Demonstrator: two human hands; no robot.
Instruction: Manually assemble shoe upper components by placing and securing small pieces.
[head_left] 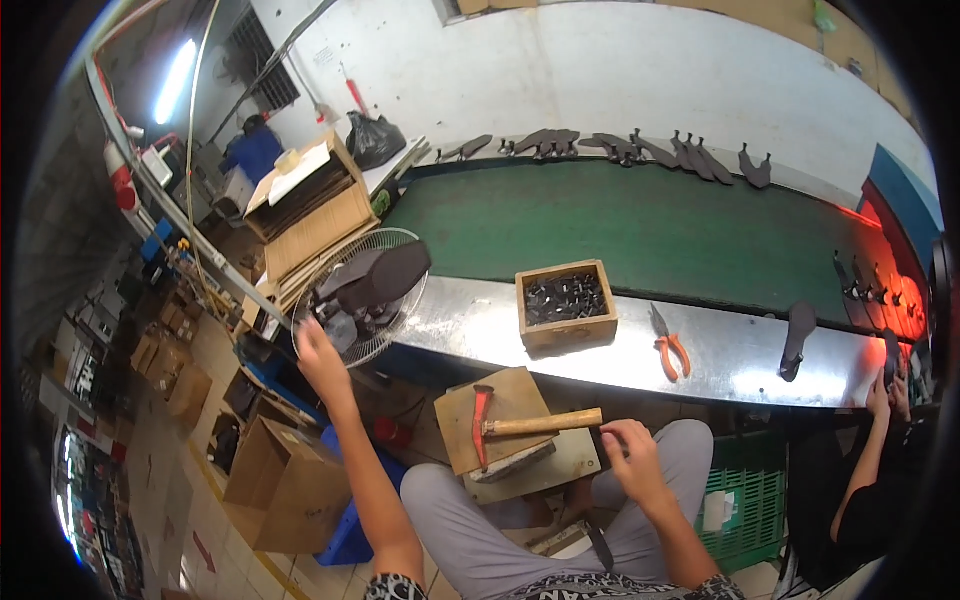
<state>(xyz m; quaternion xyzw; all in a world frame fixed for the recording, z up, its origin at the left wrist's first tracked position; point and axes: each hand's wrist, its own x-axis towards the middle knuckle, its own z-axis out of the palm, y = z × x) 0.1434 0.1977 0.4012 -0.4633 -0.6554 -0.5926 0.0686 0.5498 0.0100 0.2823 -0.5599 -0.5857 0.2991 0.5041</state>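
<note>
My left hand (pixel 322 362) reaches to the near left rim of a round wire basket (pixel 413 312), a little blurred. I cannot make out whether its fingers grip anything. Dark, flat sole-shaped pieces (pixel 388 277) are heaped in that basket. A hammer (pixel 540 422) with a red head and wooden handle lies across a tan board (pixel 518 388) on a low stand between my knees. Right by the handle's end, my right hand (pixel 638 466) is half curled, thumb and fingers apart, with nothing visible in it.
A wooden box (pixel 565 333) of small black parts and orange-handled pliers (pixel 672 348) sit on the metal ledge (pixel 460 315). Beyond runs a green conveyor belt (pixel 600 225) with dark soles along its far edge. A co-worker's hands (pixel 886 395) work near the red-lit opening.
</note>
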